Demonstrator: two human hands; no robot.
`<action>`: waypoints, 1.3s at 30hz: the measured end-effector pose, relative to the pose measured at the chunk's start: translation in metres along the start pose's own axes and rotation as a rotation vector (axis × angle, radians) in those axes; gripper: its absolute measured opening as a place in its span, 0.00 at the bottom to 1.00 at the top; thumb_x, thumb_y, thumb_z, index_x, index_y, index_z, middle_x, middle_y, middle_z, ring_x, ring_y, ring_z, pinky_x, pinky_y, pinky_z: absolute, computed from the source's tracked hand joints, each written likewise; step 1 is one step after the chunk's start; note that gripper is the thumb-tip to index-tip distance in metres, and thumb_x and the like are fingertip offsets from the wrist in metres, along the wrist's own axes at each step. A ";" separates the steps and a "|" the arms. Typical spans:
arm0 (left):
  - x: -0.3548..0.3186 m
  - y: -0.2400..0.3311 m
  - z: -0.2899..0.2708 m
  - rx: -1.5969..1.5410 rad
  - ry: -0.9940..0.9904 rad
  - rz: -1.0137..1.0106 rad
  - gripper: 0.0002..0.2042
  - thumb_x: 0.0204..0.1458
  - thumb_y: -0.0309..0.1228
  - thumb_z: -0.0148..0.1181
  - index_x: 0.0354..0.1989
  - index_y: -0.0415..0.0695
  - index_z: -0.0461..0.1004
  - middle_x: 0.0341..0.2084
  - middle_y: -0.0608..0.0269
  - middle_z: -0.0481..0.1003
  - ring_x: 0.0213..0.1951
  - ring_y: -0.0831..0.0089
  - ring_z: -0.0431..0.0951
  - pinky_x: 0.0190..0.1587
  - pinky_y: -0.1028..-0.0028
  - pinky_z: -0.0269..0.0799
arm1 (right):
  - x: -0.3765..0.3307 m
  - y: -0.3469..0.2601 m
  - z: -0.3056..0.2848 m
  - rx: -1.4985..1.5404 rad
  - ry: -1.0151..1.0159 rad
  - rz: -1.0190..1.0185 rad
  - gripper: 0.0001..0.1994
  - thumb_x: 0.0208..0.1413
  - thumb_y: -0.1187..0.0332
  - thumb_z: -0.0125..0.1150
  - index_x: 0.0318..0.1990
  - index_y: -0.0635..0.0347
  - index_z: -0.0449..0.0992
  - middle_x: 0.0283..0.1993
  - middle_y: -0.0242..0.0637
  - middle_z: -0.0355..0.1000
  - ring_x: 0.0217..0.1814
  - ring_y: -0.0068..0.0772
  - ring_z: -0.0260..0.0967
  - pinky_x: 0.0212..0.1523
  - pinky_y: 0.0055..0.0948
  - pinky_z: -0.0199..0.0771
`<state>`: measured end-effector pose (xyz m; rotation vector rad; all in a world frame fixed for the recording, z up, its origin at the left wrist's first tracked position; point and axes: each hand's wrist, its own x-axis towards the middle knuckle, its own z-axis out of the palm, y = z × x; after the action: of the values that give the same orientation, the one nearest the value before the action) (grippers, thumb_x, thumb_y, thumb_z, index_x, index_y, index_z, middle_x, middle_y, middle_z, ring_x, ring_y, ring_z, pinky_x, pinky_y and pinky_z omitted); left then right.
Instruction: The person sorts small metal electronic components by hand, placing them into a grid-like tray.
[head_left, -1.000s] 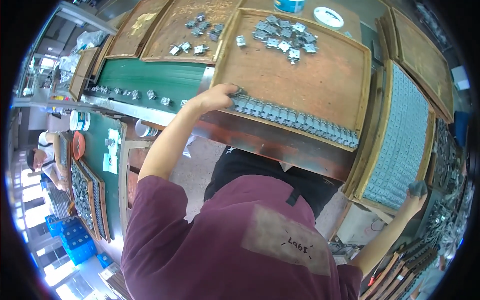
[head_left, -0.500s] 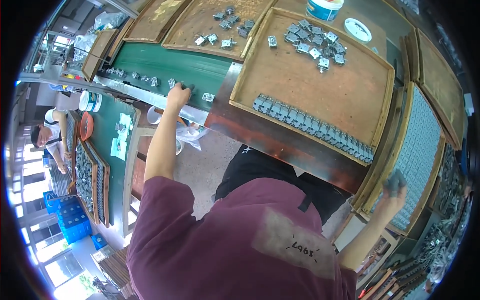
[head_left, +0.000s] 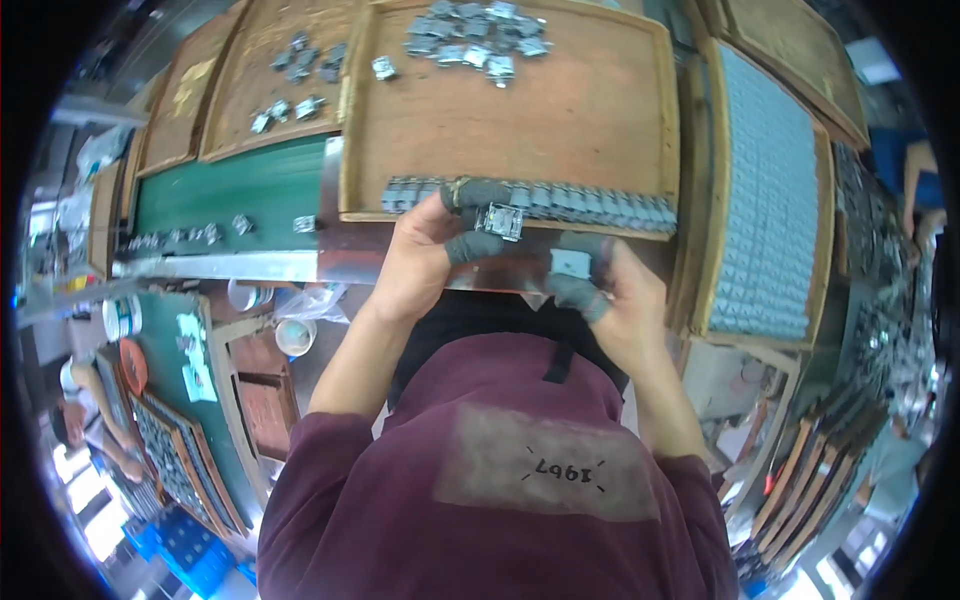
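In front of my body, my left hand (head_left: 425, 250) pinches a small silver metal housing (head_left: 501, 222) between thumb and forefinger, its open face turned up. Close by on the right, my right hand (head_left: 615, 285) grips a small light blue-grey rectangular cover (head_left: 571, 263). Grey coverings wrap the fingertips of both hands. The two parts are apart. Just beyond, a row of grey metal pieces (head_left: 600, 205) lines the near edge of a wooden tray (head_left: 510, 130), partly hidden by my left fingers.
A pile of metal parts (head_left: 475, 40) lies at the tray's far side. On the left, a green conveyor belt (head_left: 250, 180) carries several parts. To the right stands a wooden tray packed with light blue-grey pieces (head_left: 765, 200). Another person (head_left: 95, 410) works at far left.
My left hand has come back from the belt, now with a metal housing. My right hand has moved left from the blue-grey tray with a cover. The view has turned right.
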<state>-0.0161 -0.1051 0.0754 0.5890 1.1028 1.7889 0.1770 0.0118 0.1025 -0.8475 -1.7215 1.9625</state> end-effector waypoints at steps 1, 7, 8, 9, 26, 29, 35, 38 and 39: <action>-0.002 0.000 0.007 -0.008 -0.020 -0.016 0.22 0.49 0.23 0.66 0.54 0.39 0.72 0.46 0.61 0.77 0.44 0.72 0.78 0.46 0.72 0.77 | -0.002 -0.002 -0.003 -0.390 0.032 -0.195 0.16 0.53 0.71 0.68 0.47 0.66 0.73 0.38 0.39 0.74 0.36 0.32 0.75 0.37 0.28 0.77; -0.005 -0.010 0.031 -0.059 -0.171 -0.167 0.18 0.53 0.20 0.62 0.53 0.39 0.73 0.44 0.63 0.77 0.44 0.71 0.77 0.46 0.69 0.78 | -0.007 -0.003 -0.018 -0.849 0.097 -0.438 0.17 0.50 0.68 0.69 0.44 0.68 0.74 0.37 0.43 0.73 0.34 0.39 0.75 0.32 0.32 0.75; -0.005 -0.009 0.036 -0.064 -0.179 -0.196 0.17 0.54 0.20 0.61 0.53 0.39 0.73 0.45 0.64 0.75 0.45 0.72 0.77 0.47 0.71 0.76 | -0.008 -0.004 -0.021 -0.900 0.083 -0.457 0.16 0.49 0.69 0.70 0.43 0.67 0.75 0.36 0.43 0.73 0.34 0.40 0.74 0.32 0.32 0.74; -0.006 -0.012 0.041 -0.065 -0.182 -0.200 0.17 0.54 0.20 0.61 0.53 0.39 0.73 0.45 0.64 0.75 0.45 0.72 0.77 0.47 0.71 0.76 | -0.009 -0.003 -0.022 -0.901 0.087 -0.453 0.16 0.49 0.69 0.70 0.43 0.67 0.75 0.36 0.43 0.73 0.34 0.40 0.74 0.32 0.32 0.74; -0.007 -0.043 0.067 0.278 -0.221 -0.051 0.22 0.53 0.15 0.56 0.59 0.39 0.67 0.54 0.61 0.68 0.53 0.70 0.71 0.51 0.70 0.71 | -0.013 0.011 -0.024 -1.027 0.269 -0.510 0.12 0.45 0.76 0.67 0.38 0.67 0.74 0.34 0.44 0.70 0.33 0.47 0.72 0.31 0.37 0.73; -0.011 -0.037 0.073 0.593 -0.195 0.043 0.28 0.50 0.16 0.59 0.62 0.38 0.63 0.56 0.55 0.66 0.54 0.61 0.70 0.56 0.63 0.68 | -0.005 0.029 -0.020 -1.047 0.363 -0.609 0.11 0.45 0.78 0.65 0.38 0.67 0.74 0.34 0.44 0.70 0.33 0.48 0.72 0.32 0.39 0.73; -0.002 -0.043 0.064 1.122 -0.176 0.561 0.38 0.32 0.19 0.63 0.61 0.37 0.64 0.46 0.41 0.65 0.40 0.46 0.70 0.43 0.59 0.71 | -0.015 0.018 -0.015 -0.869 0.161 -0.407 0.15 0.49 0.72 0.66 0.44 0.68 0.74 0.35 0.46 0.72 0.35 0.45 0.74 0.34 0.35 0.74; 0.001 -0.042 0.054 1.018 -0.280 0.567 0.34 0.35 0.27 0.72 0.57 0.35 0.70 0.49 0.48 0.74 0.47 0.53 0.75 0.49 0.64 0.72 | -0.013 0.016 -0.023 -0.641 0.105 -0.128 0.20 0.47 0.60 0.69 0.41 0.68 0.74 0.36 0.51 0.74 0.35 0.50 0.75 0.32 0.38 0.73; 0.000 -0.043 0.054 1.015 -0.283 0.565 0.34 0.35 0.27 0.72 0.57 0.35 0.70 0.49 0.48 0.74 0.47 0.53 0.75 0.49 0.64 0.72 | -0.012 0.018 -0.025 -0.642 0.109 -0.125 0.20 0.47 0.60 0.69 0.41 0.68 0.74 0.36 0.51 0.74 0.35 0.50 0.75 0.32 0.38 0.73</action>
<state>0.0446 -0.0750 0.0638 1.8408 1.7193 1.3853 0.2048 0.0197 0.0851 -0.9904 -2.3067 1.2544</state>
